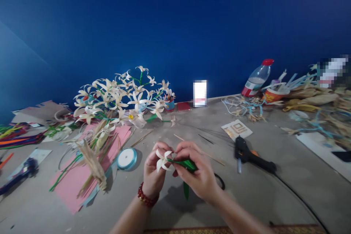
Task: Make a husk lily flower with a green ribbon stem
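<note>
A white artificial flower (163, 160) with narrow pointed petals sits between my hands at the front middle of the table. My left hand (153, 177), with a red bead bracelet at its wrist, is closed around the flower's base. My right hand (201, 177) pinches the green stem just behind the bloom; a shiny green leaf (189, 165) lies along its fingers. Below the hands hangs another green leaf (186, 191). Part of a black loop (221, 182) shows behind my right wrist. The fingertips partly hide where the stem meets the flower.
To the right lies a black glue gun (246, 155) with a trailing cord. A ribbon spool (127, 159) and pink paper (68, 190) are on the left. White flower sprays (117, 98) stand at the back, and a tilted bottle (256, 80) leans near a cup (274, 96).
</note>
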Demonstrator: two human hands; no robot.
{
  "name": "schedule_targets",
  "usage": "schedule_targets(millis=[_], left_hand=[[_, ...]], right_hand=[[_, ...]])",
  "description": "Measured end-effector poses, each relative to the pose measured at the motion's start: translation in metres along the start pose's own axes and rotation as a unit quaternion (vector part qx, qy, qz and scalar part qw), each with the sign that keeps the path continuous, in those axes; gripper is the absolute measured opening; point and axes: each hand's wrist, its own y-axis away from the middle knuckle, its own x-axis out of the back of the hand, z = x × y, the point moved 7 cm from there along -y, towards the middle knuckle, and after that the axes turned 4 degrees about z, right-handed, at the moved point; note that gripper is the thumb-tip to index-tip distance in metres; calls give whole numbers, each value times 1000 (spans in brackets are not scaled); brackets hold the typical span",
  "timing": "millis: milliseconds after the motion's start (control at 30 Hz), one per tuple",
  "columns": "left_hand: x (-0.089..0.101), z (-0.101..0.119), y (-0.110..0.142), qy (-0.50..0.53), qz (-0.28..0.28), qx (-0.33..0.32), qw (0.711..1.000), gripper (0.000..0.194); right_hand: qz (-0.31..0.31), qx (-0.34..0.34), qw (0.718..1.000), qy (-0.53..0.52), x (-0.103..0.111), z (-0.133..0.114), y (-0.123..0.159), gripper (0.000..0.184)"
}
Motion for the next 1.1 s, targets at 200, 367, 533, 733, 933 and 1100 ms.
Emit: schedule_targets(millis=[200,367,533,733,933,1100], left_hand=[[0,2,1,-10,-10,-16,1000,18],[-3,8,0,-20,-26,-33,999,17],[-4,13,0,-34,-67,-60,995,17],[-4,9,1,-7,-104,-50,993,16],[-9,7,-1,78,-102,-30,991,25],[-17,9,-2,166,-120,3,979,32]], right_hand=[[-12,73,994,76,1,-7,1,14],[23,120,986,113,12,-22,0,25],[-11,92,996,16,19,-26,2,26],[78,-39,995,-56,27,-8,-2,17],[100,-34,994,-18,36,-6,-1,19],[147,2,989,18,73,-12,6,20]])
